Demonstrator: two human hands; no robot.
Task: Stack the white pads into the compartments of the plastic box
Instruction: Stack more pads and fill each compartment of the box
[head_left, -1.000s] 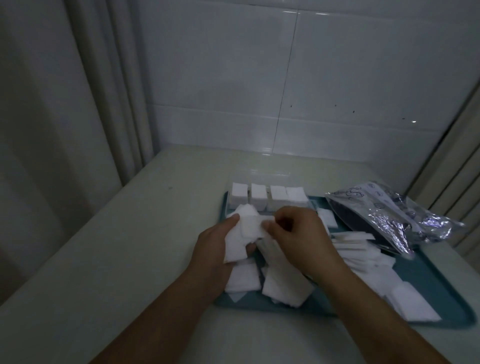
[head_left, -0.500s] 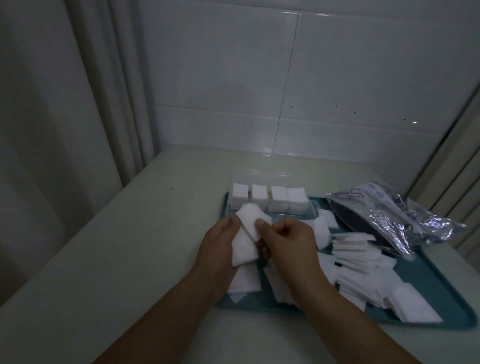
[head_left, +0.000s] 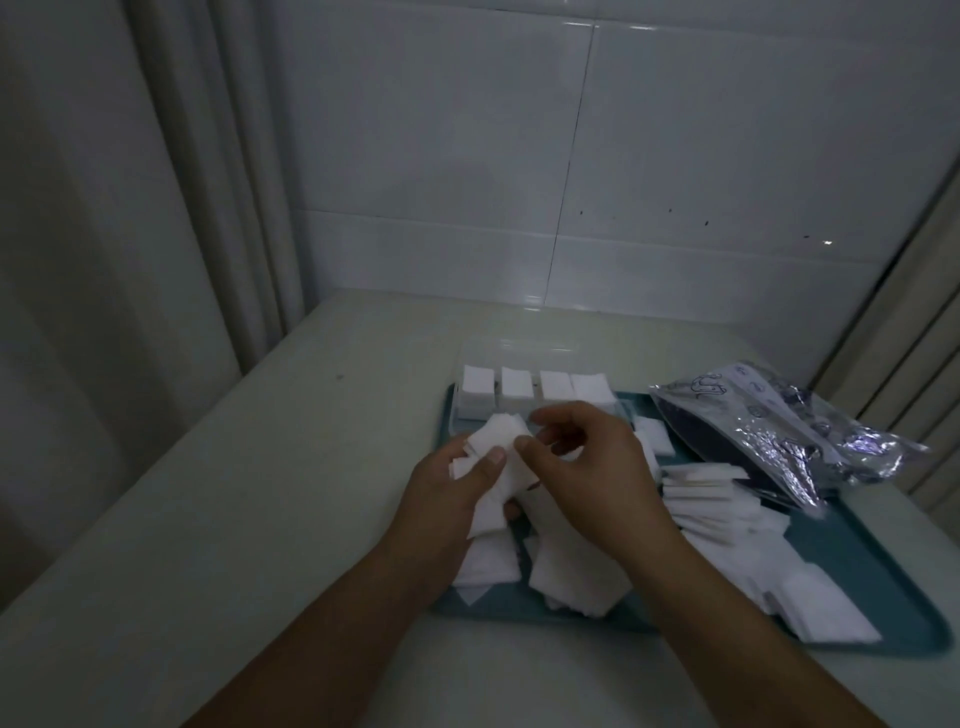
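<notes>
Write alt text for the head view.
A left hand grips a bunch of white pads above a teal tray while the right hand reaches to them; behind, a clear plastic box holds four pad stacks.

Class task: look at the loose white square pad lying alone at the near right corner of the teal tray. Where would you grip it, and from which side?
Grip the loose white square pad by its near right edge, coming from above and the right with the right hand. It lies flat and thin, its left side runs under neighbouring pads, and the teal tray has bare floor beside it for the fingers to slide under.
</notes>
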